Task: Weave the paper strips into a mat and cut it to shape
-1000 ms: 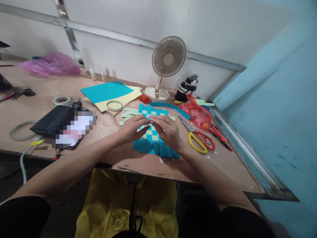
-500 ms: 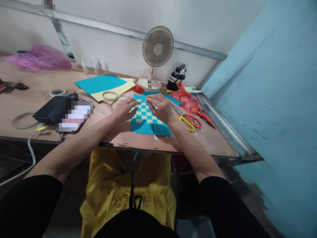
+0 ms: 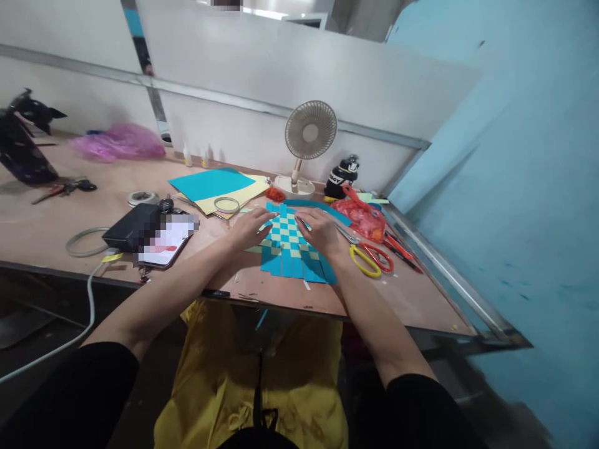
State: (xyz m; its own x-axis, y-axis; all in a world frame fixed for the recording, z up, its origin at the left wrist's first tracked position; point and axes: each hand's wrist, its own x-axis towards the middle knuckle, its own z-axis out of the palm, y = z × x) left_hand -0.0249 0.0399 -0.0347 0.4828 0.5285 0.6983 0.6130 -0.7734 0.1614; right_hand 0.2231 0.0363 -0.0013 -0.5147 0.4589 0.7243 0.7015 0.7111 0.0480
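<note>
A woven paper mat [image 3: 291, 249] of blue and pale green strips lies on the wooden table [image 3: 412, 299] in front of me. My left hand [image 3: 251, 228] rests on the mat's left side, fingers bent and pressed on the strips near its top. My right hand [image 3: 319, 229] lies on the mat's right side, fingertips pinching at a strip near the top edge. The two hands sit close together, fingertips facing each other.
Yellow and red scissors [image 3: 372, 257] lie right of the mat beside a red plastic bag [image 3: 362, 217]. Behind stand a small fan [image 3: 309, 140], blue and yellow paper sheets [image 3: 218, 187] and a tape ring [image 3: 226, 204]. A phone [image 3: 163, 240] lies at left.
The camera tilted up and back, so more of the wall shows. Both hands stay on the mat, having shifted toward its top edge over the last second.
</note>
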